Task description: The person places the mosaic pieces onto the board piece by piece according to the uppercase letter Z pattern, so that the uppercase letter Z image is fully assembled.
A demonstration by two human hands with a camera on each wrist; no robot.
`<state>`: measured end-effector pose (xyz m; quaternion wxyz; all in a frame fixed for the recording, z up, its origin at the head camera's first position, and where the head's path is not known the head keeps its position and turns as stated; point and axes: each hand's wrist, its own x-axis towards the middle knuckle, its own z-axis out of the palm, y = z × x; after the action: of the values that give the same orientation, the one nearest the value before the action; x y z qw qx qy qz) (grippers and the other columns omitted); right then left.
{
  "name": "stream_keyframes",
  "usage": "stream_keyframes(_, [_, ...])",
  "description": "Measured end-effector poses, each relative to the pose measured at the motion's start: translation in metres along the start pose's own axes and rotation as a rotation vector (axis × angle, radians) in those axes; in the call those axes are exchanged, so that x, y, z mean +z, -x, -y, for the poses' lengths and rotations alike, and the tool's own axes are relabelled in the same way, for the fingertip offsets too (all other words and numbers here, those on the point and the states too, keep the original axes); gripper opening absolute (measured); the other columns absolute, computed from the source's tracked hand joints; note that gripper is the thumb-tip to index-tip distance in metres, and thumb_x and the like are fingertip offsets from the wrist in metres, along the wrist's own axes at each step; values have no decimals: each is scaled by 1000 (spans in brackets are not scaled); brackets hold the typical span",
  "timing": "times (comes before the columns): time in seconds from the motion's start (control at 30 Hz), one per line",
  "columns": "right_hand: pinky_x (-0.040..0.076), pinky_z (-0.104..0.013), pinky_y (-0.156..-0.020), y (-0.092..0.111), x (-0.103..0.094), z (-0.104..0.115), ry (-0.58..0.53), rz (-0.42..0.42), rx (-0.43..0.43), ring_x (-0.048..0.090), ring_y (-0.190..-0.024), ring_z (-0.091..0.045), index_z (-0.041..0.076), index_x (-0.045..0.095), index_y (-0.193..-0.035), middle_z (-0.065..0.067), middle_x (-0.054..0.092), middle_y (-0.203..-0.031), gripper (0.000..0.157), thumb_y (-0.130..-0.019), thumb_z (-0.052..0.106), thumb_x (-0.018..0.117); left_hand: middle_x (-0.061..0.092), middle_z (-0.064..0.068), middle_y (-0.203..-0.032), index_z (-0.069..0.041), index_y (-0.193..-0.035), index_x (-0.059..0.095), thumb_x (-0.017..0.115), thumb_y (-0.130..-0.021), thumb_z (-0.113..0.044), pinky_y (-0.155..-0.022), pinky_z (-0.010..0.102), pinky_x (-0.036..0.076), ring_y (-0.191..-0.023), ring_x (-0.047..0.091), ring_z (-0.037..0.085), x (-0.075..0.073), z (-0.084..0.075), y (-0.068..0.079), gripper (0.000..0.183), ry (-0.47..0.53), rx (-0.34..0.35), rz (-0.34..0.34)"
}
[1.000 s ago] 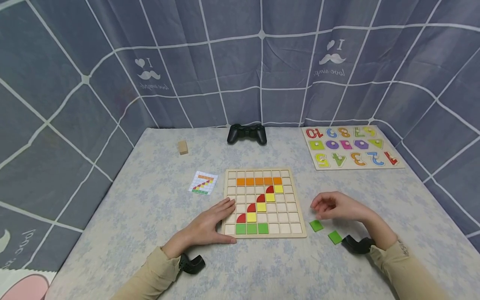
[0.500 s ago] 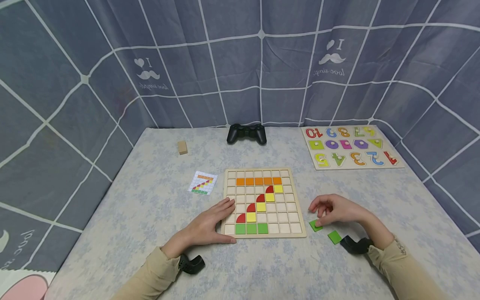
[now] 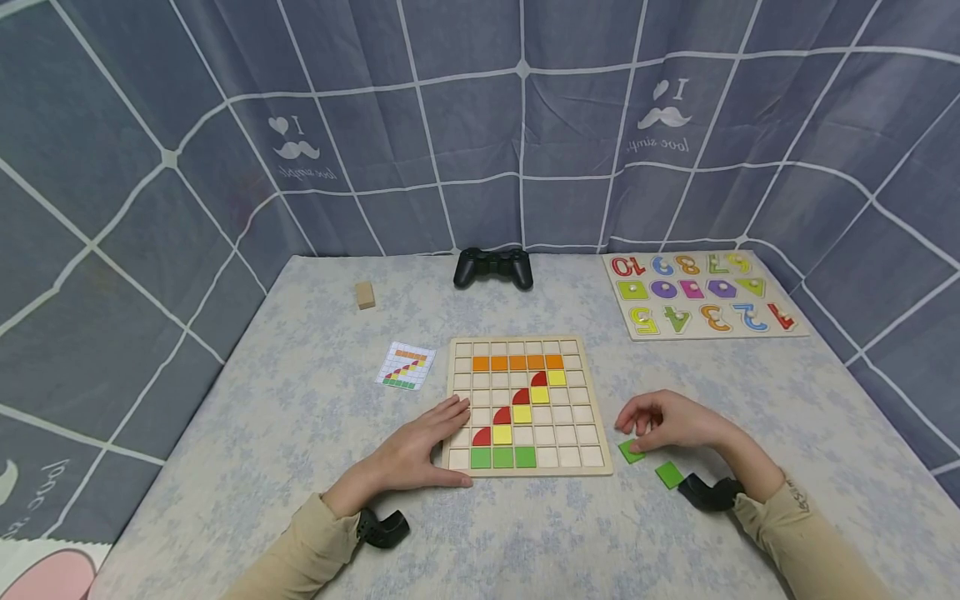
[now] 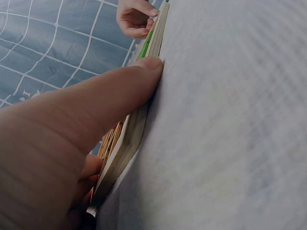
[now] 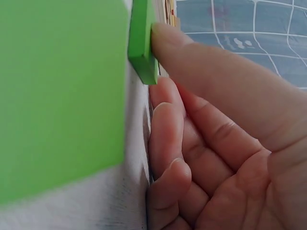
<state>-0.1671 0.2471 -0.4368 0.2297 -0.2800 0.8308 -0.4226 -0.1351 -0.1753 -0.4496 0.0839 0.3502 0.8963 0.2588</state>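
Observation:
A square wooden grid board (image 3: 566,436) lies on the table, with orange, yellow and green square tiles and red quarter-round pieces set in it. My left hand (image 3: 411,451) rests at the board's near left corner, fingers over the left edge and thumb along the front edge. To the right of the board, my right hand (image 3: 678,421) touches the top of a green square tile (image 3: 627,454) with its thumb, the other fingers loosely bent beside it. In the right wrist view that tile (image 5: 139,55) lies flat under the thumb tip. A second green tile (image 3: 670,475) lies nearer the wrist.
A pattern card (image 3: 406,365) lies left of the board. Farther back are a small wooden block (image 3: 365,295), a black game controller (image 3: 493,267) and a number-and-shape puzzle board (image 3: 697,310) at the right. A blue-grey curtain (image 3: 480,133) hangs behind the table.
My right hand has come down and slightly left, its thumb now on the nearer green tile. My left hand and the board have stayed in place.

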Motion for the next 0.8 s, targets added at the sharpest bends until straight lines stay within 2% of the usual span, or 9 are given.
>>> stream_keyframes(0.27, [47,-24,-57,1,1,0,39,16,-16,52,-68,-8,7,67,-100,1,62,-84,29,-77,21,78,23,3,-154,-5,-146,33,69,-75,-59,-111,41,24,-142,13,16,0,-1,0,97,11,-4,2])
stream_keyframes(0.8, [45,-23,-56,3,0,6,4,50,-32,51,-67,-10,4,68,-98,0,62,-83,22,-81,16,75,23,2,-154,-5,-146,33,68,-75,-61,-111,41,25,-142,13,16,0,0,0,97,10,-2,-3])
